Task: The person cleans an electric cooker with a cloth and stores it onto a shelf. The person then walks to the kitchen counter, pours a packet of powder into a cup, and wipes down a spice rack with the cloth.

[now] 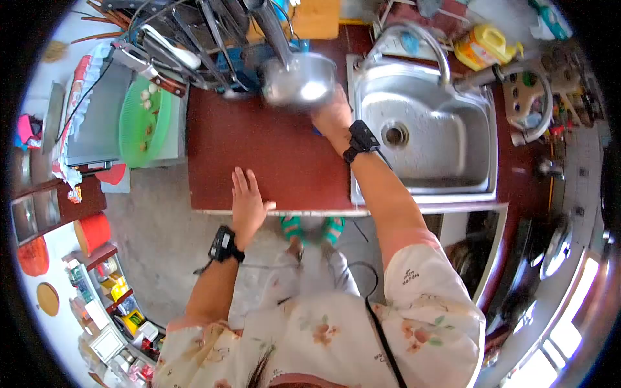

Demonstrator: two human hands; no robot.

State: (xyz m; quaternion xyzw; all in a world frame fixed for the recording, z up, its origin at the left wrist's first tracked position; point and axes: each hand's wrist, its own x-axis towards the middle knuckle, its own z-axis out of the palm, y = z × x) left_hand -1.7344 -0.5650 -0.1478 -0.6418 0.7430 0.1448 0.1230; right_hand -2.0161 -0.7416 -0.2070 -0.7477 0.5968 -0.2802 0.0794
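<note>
In front of me spreads the glossy red-brown countertop (259,145), its near edge running just ahead of my green sandals (292,226). Set into it on my right is the rectangular stainless-steel sink (446,132) with a round drain. Along the back, left of centre, sits a crowded bunch of metal, dark-handled and white utensils (173,48), and below and left of that a pale green oval plastic basket (134,126) holding a few small white pieces.

Next in size is the shiny silver metal pan with a long dark handle (299,81). It is at the back of the countertop, just right of the utensils and just left of the sink, its handle pointing up and away from me. A yellow plastic bottle (482,48) is behind the sink, well apart from the pan.

My right hand (333,116) is stretched out to the pan's near right side; blur hides whether my fingers are clamped on it or only next to it. My left hand (248,207) is at the countertop's near edge, fingers spread and holding nothing, far from the right; I can't tell whether it rests there.

I judge the handling of the pan to be under way and unfinished: it has a place beside the utensils, but letting go of it seems left to do, if I do have hold.
</note>
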